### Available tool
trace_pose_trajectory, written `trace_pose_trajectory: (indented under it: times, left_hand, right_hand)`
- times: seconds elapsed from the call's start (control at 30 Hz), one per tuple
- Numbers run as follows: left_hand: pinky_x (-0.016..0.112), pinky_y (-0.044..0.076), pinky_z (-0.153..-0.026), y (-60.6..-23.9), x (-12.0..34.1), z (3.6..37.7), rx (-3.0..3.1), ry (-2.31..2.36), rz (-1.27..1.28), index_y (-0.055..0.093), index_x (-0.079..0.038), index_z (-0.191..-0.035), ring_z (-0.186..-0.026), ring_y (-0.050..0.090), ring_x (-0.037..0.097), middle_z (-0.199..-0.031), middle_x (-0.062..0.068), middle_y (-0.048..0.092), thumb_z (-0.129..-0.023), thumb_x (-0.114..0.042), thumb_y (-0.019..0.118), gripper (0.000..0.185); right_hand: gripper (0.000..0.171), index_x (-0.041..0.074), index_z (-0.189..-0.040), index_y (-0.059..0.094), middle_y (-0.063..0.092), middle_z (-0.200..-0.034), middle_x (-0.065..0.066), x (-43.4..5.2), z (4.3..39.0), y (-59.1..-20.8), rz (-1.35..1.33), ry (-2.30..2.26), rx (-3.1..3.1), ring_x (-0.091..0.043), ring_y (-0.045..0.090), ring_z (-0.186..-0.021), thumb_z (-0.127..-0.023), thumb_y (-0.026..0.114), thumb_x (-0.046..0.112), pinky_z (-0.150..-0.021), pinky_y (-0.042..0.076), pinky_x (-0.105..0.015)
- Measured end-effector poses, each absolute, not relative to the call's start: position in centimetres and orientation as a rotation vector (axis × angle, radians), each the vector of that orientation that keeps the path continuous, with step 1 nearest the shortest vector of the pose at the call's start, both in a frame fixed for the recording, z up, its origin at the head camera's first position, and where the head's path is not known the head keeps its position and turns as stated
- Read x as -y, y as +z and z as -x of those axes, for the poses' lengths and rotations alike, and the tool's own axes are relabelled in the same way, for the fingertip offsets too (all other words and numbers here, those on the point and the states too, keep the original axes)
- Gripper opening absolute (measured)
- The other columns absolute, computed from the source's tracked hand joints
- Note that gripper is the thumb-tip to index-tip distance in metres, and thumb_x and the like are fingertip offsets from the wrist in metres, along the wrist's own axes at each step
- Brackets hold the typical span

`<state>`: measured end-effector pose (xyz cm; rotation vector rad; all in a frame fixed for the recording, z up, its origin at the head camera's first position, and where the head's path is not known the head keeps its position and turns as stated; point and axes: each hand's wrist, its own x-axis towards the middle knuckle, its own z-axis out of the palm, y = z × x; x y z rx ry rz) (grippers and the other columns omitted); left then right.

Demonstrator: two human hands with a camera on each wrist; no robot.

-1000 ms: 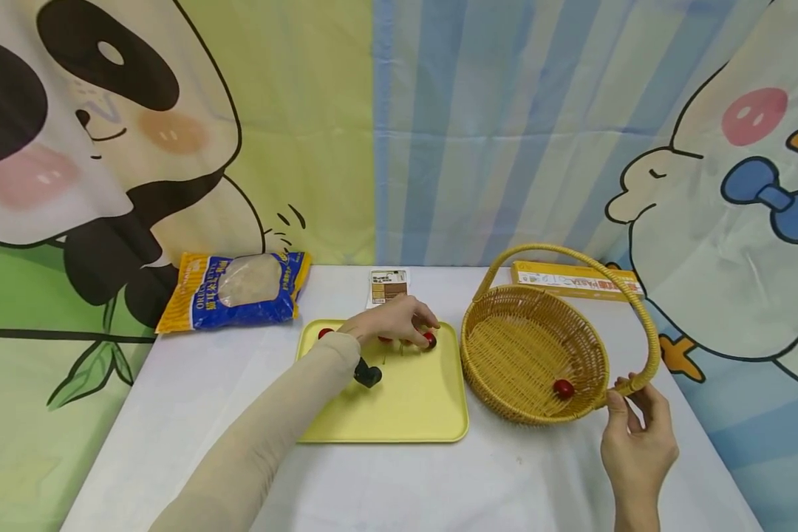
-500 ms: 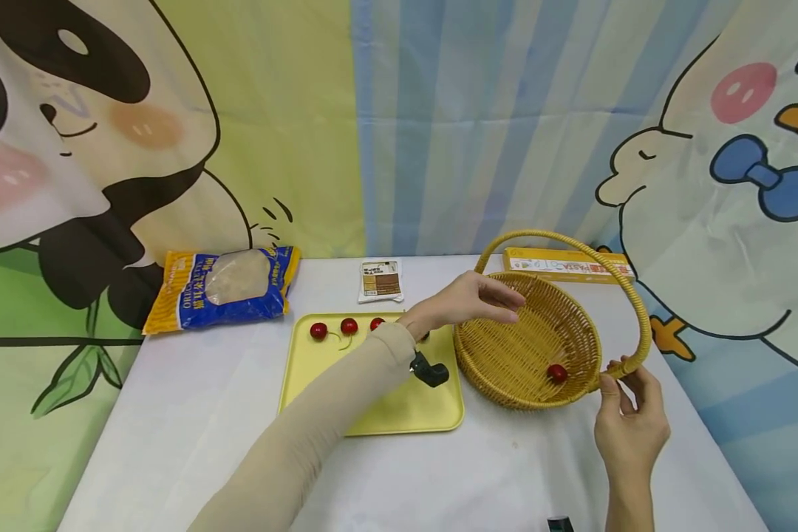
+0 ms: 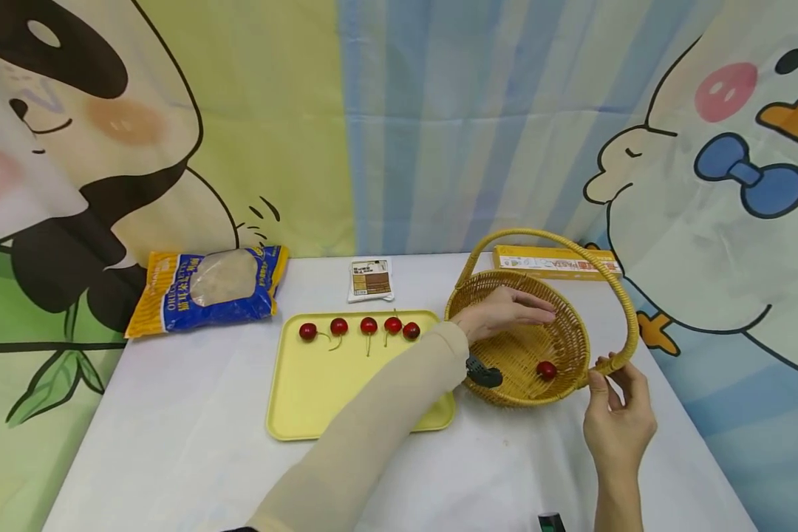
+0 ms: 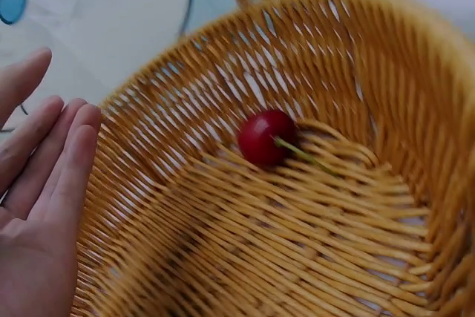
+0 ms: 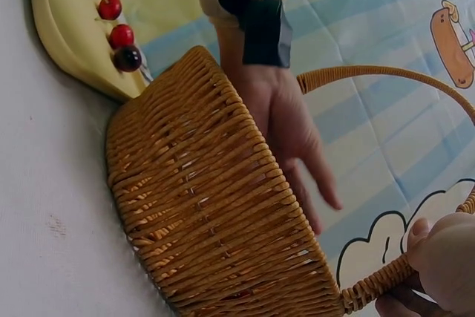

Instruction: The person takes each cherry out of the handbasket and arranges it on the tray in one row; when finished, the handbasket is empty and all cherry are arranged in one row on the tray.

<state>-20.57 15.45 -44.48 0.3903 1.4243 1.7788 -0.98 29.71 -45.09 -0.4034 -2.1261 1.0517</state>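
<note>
A round wicker basket (image 3: pixel 570 319) with a tall arched handle stands on the right side of the table. One red cherry (image 3: pixel 546 371) with a green stem (image 4: pixel 304 155) lies inside, near the wall. My left hand (image 3: pixel 505 314) reaches over the basket's rim into its opening; its fingers (image 4: pixel 70 176) are extended, with nothing between them, and apart from the cherry. At the handle's near base, my right hand (image 3: pixel 618 417) pinches the wicker between thumb and fingers. Left of the basket, a yellow tray (image 3: pixel 319 391) carries several cherries (image 3: pixel 369 326) in a row along its far side.
A blue and yellow bag of pasta (image 3: pixel 219 288) lies at the back left. A small brown and white packet (image 3: pixel 371 279) sits behind the tray, and a yellow pasta box (image 3: pixel 555 262) behind the basket. A printed curtain (image 3: pixel 425 148) hangs along the back.
My left hand has moved right, from the cherry at the right end of the row to inside the basket, and its fingers have straightened. My right hand keeps its pinch on the handle.
</note>
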Motion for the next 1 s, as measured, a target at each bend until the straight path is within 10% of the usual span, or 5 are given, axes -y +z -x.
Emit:
trace_pose_trajectory:
  times: [0.33, 1.0]
  left_hand:
    - [0.024, 0.049, -0.102, -47.2, -16.0, 20.0, -1.779, 1.474, -0.646, 0.076, -0.011, -0.127, -0.106, 0.064, -0.001, -0.119, -0.004, 0.078, -0.089, -0.022, 0.086, 0.041]
    - [0.013, 0.054, -0.078, -47.4, -17.3, 18.8, -1.893, 1.074, -0.958, 0.077, -0.005, -0.125, -0.087, 0.07, 0.0, -0.111, 0.004, 0.08, -0.088, -0.005, 0.083, 0.037]
  right_hand:
    - [0.039, 0.0, -0.138, 0.061, 0.067, -0.126, -0.015, -29.3, 0.9, -44.8, 0.41, 1.055, 2.137, -0.002, 0.062, -0.119, -0.099, 0.067, -0.001, -0.095, 0.048, -0.005]
    - [0.04, 0.001, -0.138, 0.061, 0.067, -0.127, -0.012, -29.7, 0.9, -45.1, 0.398, 1.049, 2.135, -0.005, 0.063, -0.121, -0.099, 0.068, -0.001, -0.096, 0.048, -0.006]
